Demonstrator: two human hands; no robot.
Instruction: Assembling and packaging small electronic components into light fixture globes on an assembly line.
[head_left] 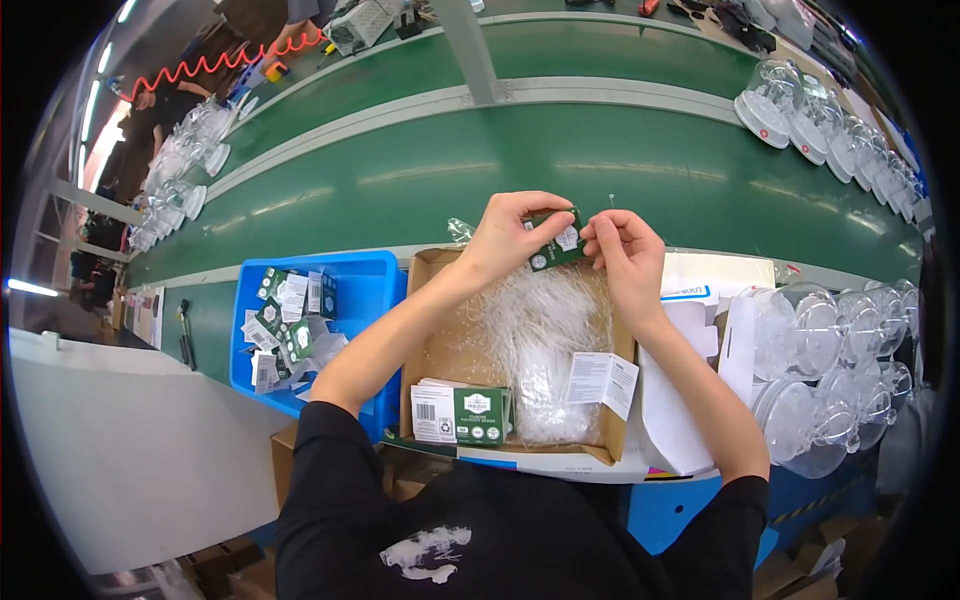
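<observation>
My left hand [521, 236] is closed, pinching a small green-and-white printed card [560, 243] between thumb and fingers. Close to the card's right edge, my right hand [626, 250] has its thumb and fingertips pressed together. A thin clear strand [612, 199] with a tiny knob end rises above those fingers. Both hands are over a shallow cardboard box [440, 340], which holds a heap of similar clear plastic strands [545, 330]. Stacked cards [480, 415] lie in the box's near left corner, and an unfolded white printed leaflet [603, 380] rests on the heap.
A blue bin [375, 268] with several tagged cards [298, 340] stands left of the box. White paper [690, 400] and clear domed plastic pieces [820, 340] are on the right. Beyond stretches a green conveyor [380, 175] with metal rails; more domed pieces [770, 105] line its far side.
</observation>
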